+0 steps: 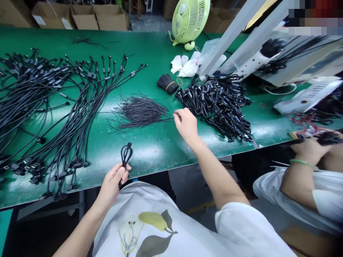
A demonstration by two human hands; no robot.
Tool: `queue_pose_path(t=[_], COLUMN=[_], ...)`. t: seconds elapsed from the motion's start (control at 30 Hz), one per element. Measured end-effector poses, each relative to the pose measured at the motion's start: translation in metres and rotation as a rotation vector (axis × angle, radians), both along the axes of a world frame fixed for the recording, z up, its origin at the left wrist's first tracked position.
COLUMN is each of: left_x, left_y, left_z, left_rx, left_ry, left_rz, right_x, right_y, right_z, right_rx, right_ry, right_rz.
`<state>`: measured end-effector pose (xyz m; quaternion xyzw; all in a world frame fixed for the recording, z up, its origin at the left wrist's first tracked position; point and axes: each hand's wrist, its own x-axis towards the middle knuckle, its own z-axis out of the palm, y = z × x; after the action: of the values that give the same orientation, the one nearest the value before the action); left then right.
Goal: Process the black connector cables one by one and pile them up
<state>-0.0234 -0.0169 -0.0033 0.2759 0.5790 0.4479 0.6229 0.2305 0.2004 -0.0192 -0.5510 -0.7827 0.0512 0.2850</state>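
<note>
Left hand (114, 180) grips a looped cable (126, 154) — right hand (186, 123) pinches at the tie pile (139, 112), catch unclear.

A blurred patch (315, 17) hides the top right corner. Whether the right hand (186, 123) pinches any wire ties (139, 112) is too small to tell.

left hand (114, 182): low, near torso, fingers clenched | right hand (186, 123): arm extended forward, fingers pinched

free: bare worktop (155, 146) between left hand (114, 182) and right hand (186, 123) | left of right hand: tie pile (139, 112) | right of it: cable heap (219, 103) | left of left hand: spread cables (66, 117)
</note>
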Motion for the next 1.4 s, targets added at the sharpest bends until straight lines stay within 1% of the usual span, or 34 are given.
queue_pose_path(t=[0.03, 0.07, 0.13, 0.2, 0.23, 0.3, 0.37, 0.47, 0.53, 0.6, 0.67, 0.77, 0.87, 0.93, 0.97, 1.03, 1.07, 1.13, 1.2, 1.3, 1.4], left_x=[0.005, 0.010, 0.020, 0.027, 0.028, 0.027, 0.022, 0.013, 0.009, 0.007, 0.007, 0.009, 0.014, 0.018, 0.019, 0.021, 0.020, 0.017, 0.012, 0.005, -0.002], left_y=[0.002, 0.005, 0.010, 0.015, 0.018, 0.022, 0.025, 0.029, 0.030, 0.027, 0.019, 0.004, -0.009, -0.017, -0.021, -0.028, -0.030, -0.033, -0.034, -0.033, -0.031], left_z=[0.001, 0.002, 0.004, 0.003, 0.002, -0.003, -0.008, -0.015, -0.018, -0.019, -0.019, -0.021, -0.029, -0.032, -0.033, -0.031, -0.029, -0.026, -0.024, -0.023, -0.020], left_rx=[0.005, 0.015, 0.049, 0.082, 0.091, 0.101, 0.129, 0.237, 0.332, 0.378, 0.343, 0.227, 0.072, 0.003, -0.017, -0.039, -0.041, -0.028, -0.010, -0.012, 0.043], left_ry=[-0.038, -0.077, -0.153, -0.207, -0.218, -0.188, -0.060, 0.306, 0.518, 0.600, 0.538, 0.263, -0.013, -0.126, -0.150, -0.130, -0.098, -0.031, 0.005, 0.017, 0.073], left_rz=[-0.011, -0.027, -0.057, -0.061, -0.051, -0.025, -0.027, -0.097, -0.144, -0.172, -0.206, -0.245, -0.210, -0.164, -0.143, -0.097, -0.078, -0.047, -0.031, -0.041, -0.077], right_x=[-0.005, -0.013, -0.032, -0.051, -0.059, -0.071, -0.079, -0.085, -0.086, -0.084, -0.082, -0.080, -0.081, -0.086, -0.089, -0.099, -0.104, -0.116, -0.126, -0.139, -0.147], right_y=[-0.017, -0.036, -0.079, -0.117, -0.132, -0.150, -0.153, -0.142, -0.134, -0.131, -0.134, -0.141, -0.146, -0.149, -0.151, -0.155, -0.157, -0.162, -0.166, -0.165, -0.153], right_z=[0.003, 0.004, 0.005, 0.005, 0.005, 0.003, 0.001, 0.000, 0.001, 0.006, 0.014, 0.028, 0.038, 0.041, 0.041, 0.040, 0.039, 0.036, 0.034, 0.035, 0.042], right_rx=[-0.041, -0.107, -0.280, -0.412, -0.438, -0.396, -0.260, 0.009, 0.191, 0.335, 0.417, 0.408, 0.401, 0.410, 0.422, 0.474, 0.514, 0.591, 0.631, 0.612, 0.557], right_ry=[0.094, 0.178, 0.304, 0.356, 0.357, 0.317, 0.199, -0.094, -0.243, -0.324, -0.369, -0.464, -0.586, -0.660, -0.685, -0.701, -0.696, -0.687, -0.672, -0.586, -0.536], right_rz=[0.037, 0.107, 0.300, 0.473, 0.527, 0.575, 0.576, 0.611, 0.701, 0.852, 0.971, 1.082, 1.208, 1.276, 1.307, 1.351, 1.347, 1.272, 1.199, 1.145, 1.158])
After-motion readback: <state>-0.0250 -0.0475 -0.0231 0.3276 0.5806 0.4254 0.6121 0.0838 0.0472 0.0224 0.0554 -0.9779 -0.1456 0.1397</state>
